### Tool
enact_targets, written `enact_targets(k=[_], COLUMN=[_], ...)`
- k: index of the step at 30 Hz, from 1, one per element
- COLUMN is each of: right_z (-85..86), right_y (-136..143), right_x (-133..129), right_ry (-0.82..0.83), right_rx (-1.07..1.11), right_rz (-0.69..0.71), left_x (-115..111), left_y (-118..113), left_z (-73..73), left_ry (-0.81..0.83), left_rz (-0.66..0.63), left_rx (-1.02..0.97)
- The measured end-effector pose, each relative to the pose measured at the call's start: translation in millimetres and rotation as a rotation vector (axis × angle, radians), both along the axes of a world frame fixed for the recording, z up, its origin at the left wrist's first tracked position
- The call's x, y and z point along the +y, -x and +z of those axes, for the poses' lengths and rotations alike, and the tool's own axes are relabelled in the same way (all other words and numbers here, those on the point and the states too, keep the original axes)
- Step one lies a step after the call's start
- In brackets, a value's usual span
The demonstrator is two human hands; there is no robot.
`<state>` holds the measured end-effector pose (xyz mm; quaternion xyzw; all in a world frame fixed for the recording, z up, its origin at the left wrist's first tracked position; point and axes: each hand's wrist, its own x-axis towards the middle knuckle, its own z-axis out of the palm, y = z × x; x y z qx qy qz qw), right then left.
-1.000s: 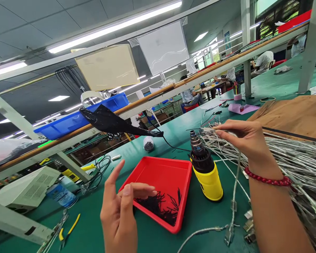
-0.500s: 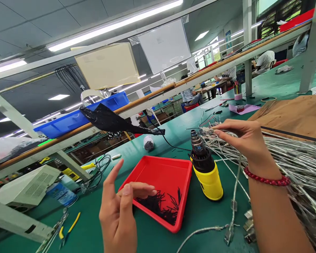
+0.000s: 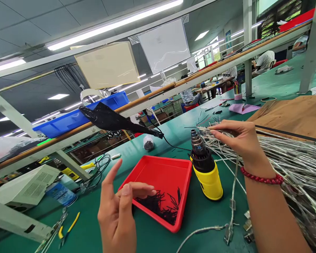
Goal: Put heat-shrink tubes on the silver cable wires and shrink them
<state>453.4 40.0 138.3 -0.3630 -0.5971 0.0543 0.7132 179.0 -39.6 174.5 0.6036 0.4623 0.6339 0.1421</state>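
My right hand (image 3: pixel 238 140), with a red bead bracelet (image 3: pixel 262 176), pinches the end of a silver cable (image 3: pixel 233 200) just above the nozzle of a yellow heat gun (image 3: pixel 207 179). The gun stands upright, nozzle up. My left hand (image 3: pixel 121 207) hovers over the near left edge of a red tray (image 3: pixel 158 168), fingers apart and nothing visible in them. Short black tubes (image 3: pixel 160 207) lie in the tray's near part. A large bundle of silver cables (image 3: pixel 300 165) spreads beneath and beyond my right forearm.
Yellow-handled pliers (image 3: pixel 70 228), a blue can (image 3: pixel 61 194) and a beige box (image 3: pixel 26 186) are at the left. A shelf rail (image 3: pixel 147 96) crosses above the table, bearing a blue bin (image 3: pixel 68 121) and a black bag (image 3: pixel 107 117). Cardboard (image 3: pixel 292 114) lies at the right. People sit beyond.
My right hand has shifted slightly left with the cable end, toward the spot above the heat gun nozzle. My left hand has barely moved.
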Motion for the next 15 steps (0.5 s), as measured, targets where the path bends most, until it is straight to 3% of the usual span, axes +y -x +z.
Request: enact_targets(k=[15], right_z=[5.6], right_y=[2.7], right_x=[-8.5], right_ry=[-0.007], right_rx=[-0.084], right_rz=[-0.015], left_x=[0.7], left_y=[1.3], left_z=[-0.6], left_ry=[-0.004], left_rz=[-0.003], left_rx=[0.008])
